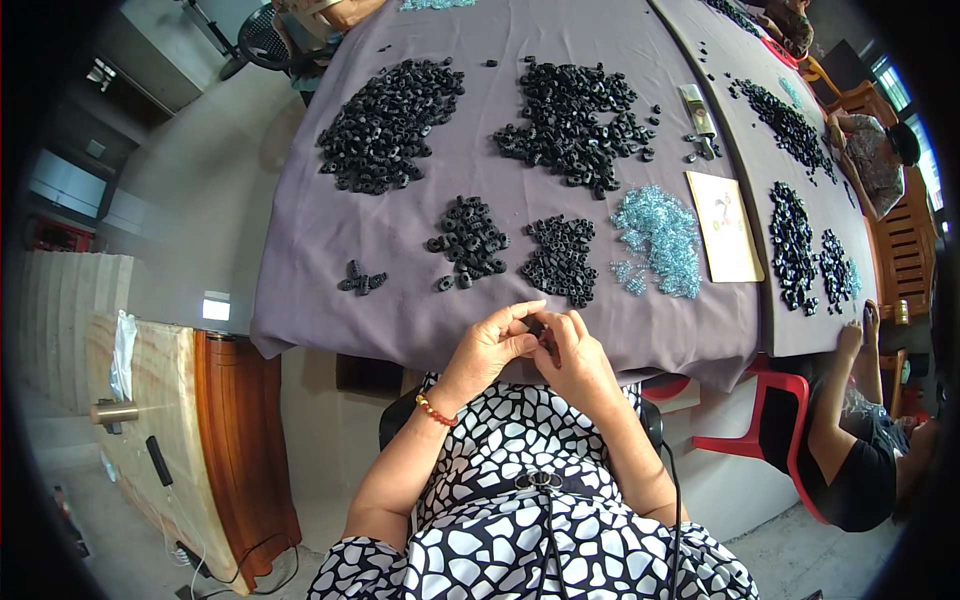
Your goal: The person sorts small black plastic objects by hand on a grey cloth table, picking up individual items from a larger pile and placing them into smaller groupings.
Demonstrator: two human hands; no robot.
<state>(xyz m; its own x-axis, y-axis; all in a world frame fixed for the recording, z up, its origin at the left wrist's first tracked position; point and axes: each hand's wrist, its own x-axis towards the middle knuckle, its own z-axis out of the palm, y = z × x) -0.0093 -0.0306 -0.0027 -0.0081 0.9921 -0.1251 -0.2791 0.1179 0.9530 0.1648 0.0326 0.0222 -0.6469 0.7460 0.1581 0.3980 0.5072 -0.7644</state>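
Observation:
My left hand (pixel 493 346) and my right hand (pixel 577 362) meet at the table's near edge, fingertips pinched together. Between them is a small black piece (pixel 537 327), mostly hidden by the fingers; its exact kind does not show. Just beyond lies a pile of small black ring-shaped parts (pixel 560 258). To its left is a heap of chunkier black parts (pixel 470 238), and farther left sits a small cluster of black pieces (pixel 361 278) that look joined. Right of the rings spreads a pile of small clear-blue pieces (pixel 658 240).
Two large black heaps (pixel 385 125) (pixel 580 120) cover the far part of the purple-grey cloth (pixel 330 235). A cream card (pixel 724 226) and a tube (pixel 697 110) lie at the right. Other people (pixel 850 440) sit around the tables. A red chair (pixel 765 420) stands right; a wooden-sided unit (pixel 235 440) stands left.

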